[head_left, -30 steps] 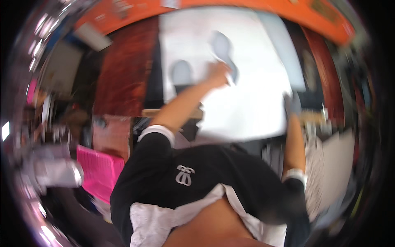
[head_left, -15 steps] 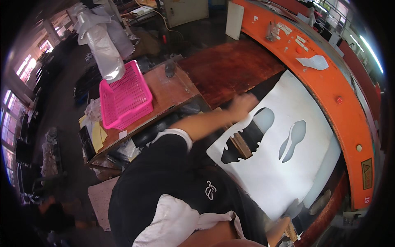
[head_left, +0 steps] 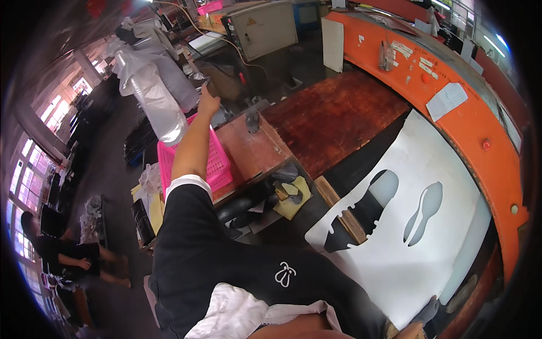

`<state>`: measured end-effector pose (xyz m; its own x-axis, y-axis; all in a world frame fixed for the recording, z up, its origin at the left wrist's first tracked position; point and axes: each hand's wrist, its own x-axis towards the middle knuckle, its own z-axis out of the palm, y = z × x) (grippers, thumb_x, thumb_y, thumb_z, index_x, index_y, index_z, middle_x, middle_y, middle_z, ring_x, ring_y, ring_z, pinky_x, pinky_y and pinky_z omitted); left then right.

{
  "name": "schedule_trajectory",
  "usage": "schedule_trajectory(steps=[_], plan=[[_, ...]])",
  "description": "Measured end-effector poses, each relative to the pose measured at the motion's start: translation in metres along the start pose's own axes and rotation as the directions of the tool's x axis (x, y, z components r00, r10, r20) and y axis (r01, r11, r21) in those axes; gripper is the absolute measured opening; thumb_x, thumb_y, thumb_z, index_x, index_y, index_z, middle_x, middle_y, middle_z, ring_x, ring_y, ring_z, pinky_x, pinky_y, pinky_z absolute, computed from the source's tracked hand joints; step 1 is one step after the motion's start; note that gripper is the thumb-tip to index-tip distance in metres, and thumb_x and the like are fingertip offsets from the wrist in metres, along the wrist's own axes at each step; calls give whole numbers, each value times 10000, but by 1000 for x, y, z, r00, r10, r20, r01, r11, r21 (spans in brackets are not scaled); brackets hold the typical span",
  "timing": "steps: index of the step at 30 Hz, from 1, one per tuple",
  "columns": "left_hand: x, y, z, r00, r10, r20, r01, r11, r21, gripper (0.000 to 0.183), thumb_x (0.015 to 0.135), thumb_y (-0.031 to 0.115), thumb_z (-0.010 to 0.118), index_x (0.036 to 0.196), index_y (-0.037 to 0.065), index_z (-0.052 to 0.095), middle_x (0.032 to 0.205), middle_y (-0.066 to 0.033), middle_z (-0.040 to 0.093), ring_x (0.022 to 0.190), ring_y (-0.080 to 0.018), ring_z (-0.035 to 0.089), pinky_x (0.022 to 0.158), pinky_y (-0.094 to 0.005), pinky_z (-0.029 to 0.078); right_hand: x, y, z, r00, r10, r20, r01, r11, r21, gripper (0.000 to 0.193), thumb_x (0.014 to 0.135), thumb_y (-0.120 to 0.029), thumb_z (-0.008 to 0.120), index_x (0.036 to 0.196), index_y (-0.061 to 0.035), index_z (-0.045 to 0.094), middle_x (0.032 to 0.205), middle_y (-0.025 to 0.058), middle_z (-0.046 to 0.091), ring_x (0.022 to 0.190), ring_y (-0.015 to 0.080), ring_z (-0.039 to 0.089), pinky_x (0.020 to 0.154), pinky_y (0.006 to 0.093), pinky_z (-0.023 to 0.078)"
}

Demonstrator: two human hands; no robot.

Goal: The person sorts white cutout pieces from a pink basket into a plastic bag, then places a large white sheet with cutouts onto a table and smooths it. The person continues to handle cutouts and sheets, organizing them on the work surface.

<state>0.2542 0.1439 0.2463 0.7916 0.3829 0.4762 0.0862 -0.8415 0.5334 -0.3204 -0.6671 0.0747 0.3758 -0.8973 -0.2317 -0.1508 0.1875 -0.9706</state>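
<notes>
My left arm reaches far forward over a pink plastic basket (head_left: 221,169). Beyond its rim, my left hand (head_left: 209,104) is raised with a finger stretched out, close to hanging clear plastic bags (head_left: 149,99). Nothing shows in that hand. A large white sheet (head_left: 389,271) lies at my right, with shoe-sole-shaped and ragged cutouts through it. At its near corner, my right hand (head_left: 424,314), its fingers covered in dark grey, is closed on the sheet's edge. Part of that hand is hidden. Under the large cutout a wooden bar (head_left: 353,226) shows.
An orange machine beam (head_left: 457,85) curves along the right side. Ahead lies a worn reddish-brown board (head_left: 339,121). The basket stands on a wooden table (head_left: 254,155); a grey cabinet (head_left: 262,31) is farther back. Another person (head_left: 70,251) is at far left.
My left hand has moved from beside the white sheet's far-left edge, leftward and forward past the pink basket. My right hand stays by the sheet's near corner. The view has shifted.
</notes>
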Motion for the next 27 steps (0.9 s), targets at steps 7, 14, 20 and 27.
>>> schedule_trajectory(steps=[7,14,20,27], plan=[[-20,54,71,766,-137,628,280,951,-134,408,757,250,568,1114,73,479,778,-80,577,545,-147,536,465,-291,449,16,21,-3,999,15,-34,-20,991,-135,369,876,-107,453,1214,39,420,1019,134,571,887,185,565,791,274,469],[-232,207,148,-32,487,873,266,846,-463,464,865,296,528,1256,93,383,1067,-53,554,845,-131,557,681,-255,451,-28,-6,28,968,-157,-195,70,918,-391,306,794,-205,588,928,68,563,769,18,548,687,95,447,619,262,393],[-300,280,179,-308,373,875,595,794,-129,506,860,409,506,1202,48,409,983,-114,587,735,-177,600,547,-292,499,-38,-13,50,961,-81,-265,-54,882,-468,296,774,-241,581,846,46,595,725,52,573,676,120,493,622,279,404],[-297,340,241,-352,184,918,748,645,158,316,861,324,519,923,17,568,748,-121,602,635,-227,593,556,-355,497,3,-35,43,979,-22,-203,-64,911,-408,336,778,-273,587,877,48,594,756,59,582,681,113,497,622,259,410]])
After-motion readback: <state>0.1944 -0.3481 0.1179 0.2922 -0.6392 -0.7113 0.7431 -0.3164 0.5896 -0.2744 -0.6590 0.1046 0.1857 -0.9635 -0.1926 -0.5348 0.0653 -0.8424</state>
